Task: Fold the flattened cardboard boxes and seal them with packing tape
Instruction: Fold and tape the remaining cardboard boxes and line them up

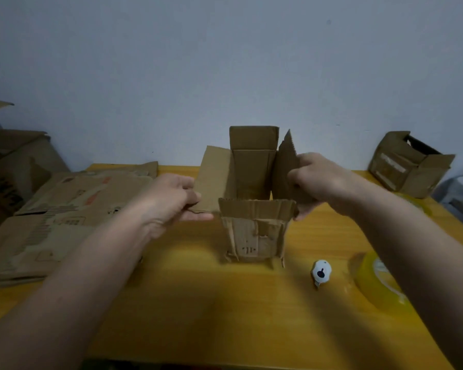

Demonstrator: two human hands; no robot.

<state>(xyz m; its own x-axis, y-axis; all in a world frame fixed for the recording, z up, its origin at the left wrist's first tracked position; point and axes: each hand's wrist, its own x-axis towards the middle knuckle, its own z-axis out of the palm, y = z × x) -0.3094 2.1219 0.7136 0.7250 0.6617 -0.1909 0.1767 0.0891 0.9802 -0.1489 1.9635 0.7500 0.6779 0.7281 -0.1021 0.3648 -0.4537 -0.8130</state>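
Note:
A small brown cardboard box (254,236) stands upright in the middle of the yellow table (198,303), its top flaps spread open. My left hand (171,198) pinches the left flap near its lower edge. My right hand (316,180) grips the right flap, which stands nearly vertical. The far flap stands upright and the near flap leans toward me. A roll of clear yellowish packing tape (377,284) lies on the table at the right, partly behind my right forearm.
A stack of flattened cardboard boxes (64,217) covers the table's left side. A folded box (409,164) lies on its side at the far right corner. A small white cutter (321,272) rests near the tape. More cardboard (8,166) leans at far left.

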